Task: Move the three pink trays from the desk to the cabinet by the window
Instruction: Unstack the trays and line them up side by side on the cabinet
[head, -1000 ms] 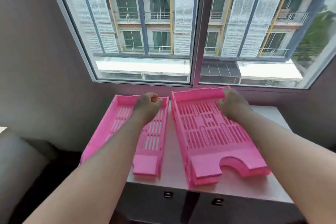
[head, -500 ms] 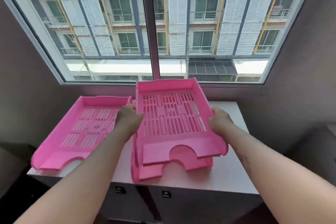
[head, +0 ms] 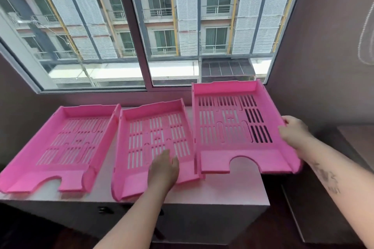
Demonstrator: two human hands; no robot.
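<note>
Two trays, the left tray [head: 66, 143] and the middle tray [head: 155, 139], lie flat on the cabinet [head: 232, 192]. The right hand [head: 293, 133] grips the right tray [head: 238, 127] by its right wall, overhanging the cabinet's right edge. The left hand [head: 164, 170] rests spread on the middle tray. Remaining: set down the right tray.

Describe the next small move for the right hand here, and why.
Probably lower the right tray onto the cabinet top and let go. The right hand holds it by its right edge, partly overhanging the cabinet's right end; the other two trays lie flat.
</note>
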